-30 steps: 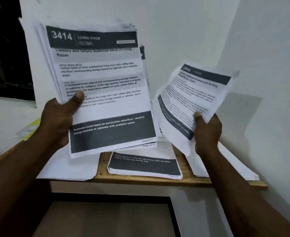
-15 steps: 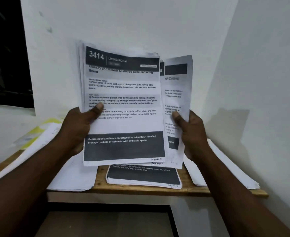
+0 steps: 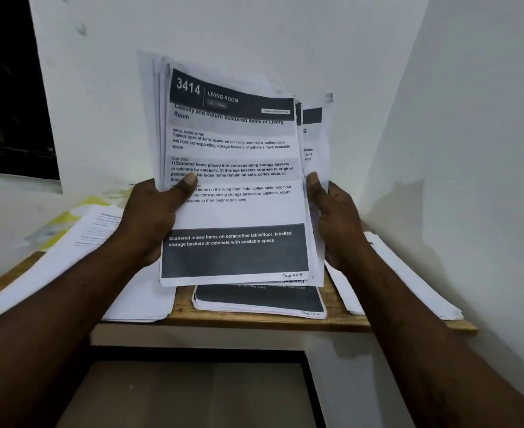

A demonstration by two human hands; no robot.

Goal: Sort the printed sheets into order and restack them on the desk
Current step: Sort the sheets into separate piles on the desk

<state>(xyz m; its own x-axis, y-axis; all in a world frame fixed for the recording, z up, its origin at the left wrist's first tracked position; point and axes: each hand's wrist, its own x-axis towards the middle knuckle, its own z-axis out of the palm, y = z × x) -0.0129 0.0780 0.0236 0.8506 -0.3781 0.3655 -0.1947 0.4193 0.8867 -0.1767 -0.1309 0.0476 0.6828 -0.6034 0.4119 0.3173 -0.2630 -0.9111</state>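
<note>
Hands: two, left hand (image 3: 152, 217) and right hand (image 3: 338, 223).
Held sheaf (image 3: 233, 208) of printed sheets: one; the number of sheets in it cannot be told.
Paper piles lying on the desk (image 3: 254, 323): three. From the sheaf, left pile (image 3: 124, 291) at 8 o'clock, centre pile (image 3: 260, 299) at 6 o'clock, right pile (image 3: 409, 288) at 4 o'clock.
Desk: one.
Yellow item (image 3: 69, 217): one, at 9 o'clock.

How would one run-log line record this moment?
left hand: grips sheaf, thumb on top | right hand: pinches rear sheet at sheaf's right edge | desk: printed pile lies on it
</note>
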